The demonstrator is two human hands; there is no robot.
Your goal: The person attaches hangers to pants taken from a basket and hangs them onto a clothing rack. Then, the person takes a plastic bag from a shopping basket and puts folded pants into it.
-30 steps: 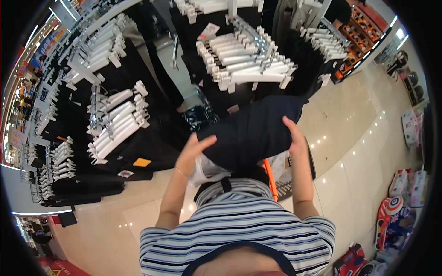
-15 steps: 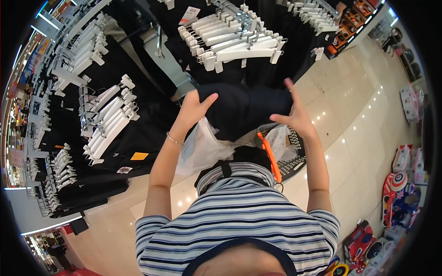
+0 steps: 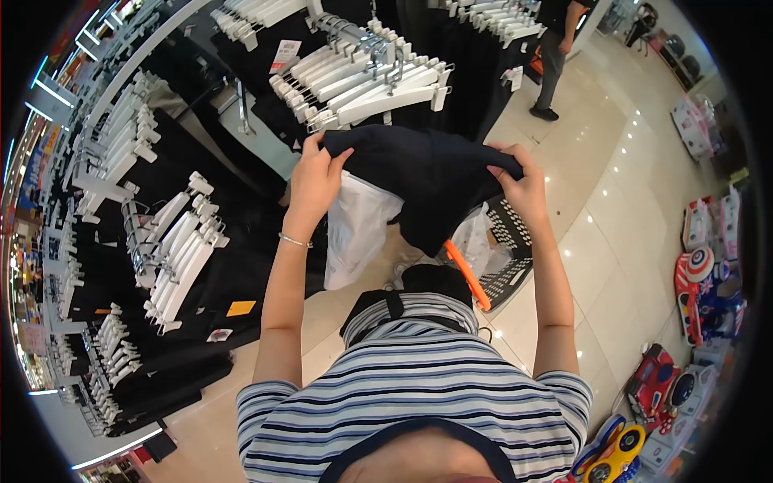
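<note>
A dark, nearly black cloth garment (image 3: 427, 177) is stretched between my two hands in front of my body. Its exact kind is not clear. My left hand (image 3: 316, 173) pinches its upper left edge, fingers closed on the cloth. The upper right edge is in the closed fingers of my right hand (image 3: 519, 181). A white plastic bag (image 3: 362, 225) shows below and behind the garment, close to my left hand; what holds it up is hidden. Under the garment's right side is a dark perforated shopping basket (image 3: 511, 258) with an orange handle (image 3: 467, 274) and clear plastic inside.
White hangers (image 3: 378, 80) with dark clothes fill a rack ahead; another hanger cluster (image 3: 181, 249) is on the left. A person (image 3: 551, 60) stands on the tiled floor (image 3: 596, 201) at the upper right. Boxed toy cars (image 3: 696, 294) line the right side.
My right hand has gone from spread fingers to gripping the garment's edge. My left fingers have closed on it too, and the cloth is spread wider. A person has appeared at upper right.
</note>
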